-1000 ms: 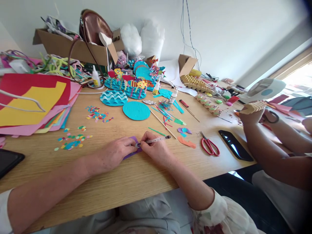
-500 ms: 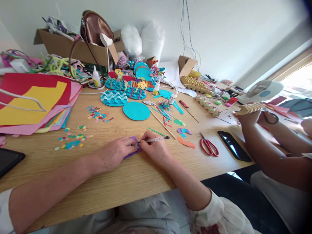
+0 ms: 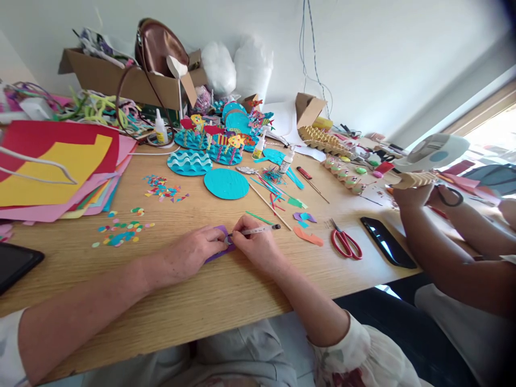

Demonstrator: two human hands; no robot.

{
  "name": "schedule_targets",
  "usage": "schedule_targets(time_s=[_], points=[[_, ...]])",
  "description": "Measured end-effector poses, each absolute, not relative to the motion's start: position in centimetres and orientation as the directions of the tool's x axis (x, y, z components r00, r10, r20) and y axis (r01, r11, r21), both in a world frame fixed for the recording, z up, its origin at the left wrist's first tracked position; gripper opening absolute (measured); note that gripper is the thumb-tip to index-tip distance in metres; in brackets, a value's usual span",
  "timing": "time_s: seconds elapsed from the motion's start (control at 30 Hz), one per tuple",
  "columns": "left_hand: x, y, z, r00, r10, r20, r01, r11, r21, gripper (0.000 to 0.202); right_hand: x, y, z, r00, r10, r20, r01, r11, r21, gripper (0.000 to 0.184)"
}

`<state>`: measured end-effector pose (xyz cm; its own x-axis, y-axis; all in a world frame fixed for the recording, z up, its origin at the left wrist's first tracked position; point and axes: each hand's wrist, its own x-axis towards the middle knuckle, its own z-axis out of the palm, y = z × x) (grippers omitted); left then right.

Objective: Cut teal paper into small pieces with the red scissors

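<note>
My left hand [image 3: 193, 252] lies on the wooden table [image 3: 226, 295] with its fingers pressed down on a small purple paper piece [image 3: 220, 251]. My right hand [image 3: 256, 248] pinches a grey pencil [image 3: 258, 230], whose tip meets the purple paper just beside my left fingertips. Both hands sit close together near the table's front edge. Much of the purple paper is hidden under my left fingers.
Red scissors [image 3: 345, 243] and a black phone [image 3: 387, 249] lie to the right. A teal disc [image 3: 226, 183], paper scraps [image 3: 119, 234], coloured sheets [image 3: 52, 166], a glue bottle [image 3: 161, 129] and a cardboard box [image 3: 121, 75] fill the back. Another person's hands [image 3: 411, 196] hold corrugated card at right. A dark tablet [image 3: 16, 263] sits far left.
</note>
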<state>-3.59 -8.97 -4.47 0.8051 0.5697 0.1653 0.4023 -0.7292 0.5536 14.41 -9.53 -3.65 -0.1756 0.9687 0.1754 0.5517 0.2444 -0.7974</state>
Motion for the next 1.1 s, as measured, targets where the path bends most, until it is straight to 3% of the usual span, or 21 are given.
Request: schedule_targets(time_s=[0.5, 1.1], points=[[-3.7, -9.2, -4.5, 0.807, 0.57, 0.156, 0.425, -0.743, 0.518, 0.033, 14.8, -9.1, -4.0, -0.186, 0.968, 0.169, 0.502, 0.241, -0.831, 0.008], [-3.8, -9.8, -4.3, 0.791, 0.589, 0.166, 0.47, -0.758, 0.452, 0.036, 14.8, -8.7, -4.3, -0.218, 0.959, 0.182, 0.559, 0.275, -0.782, 0.008]])
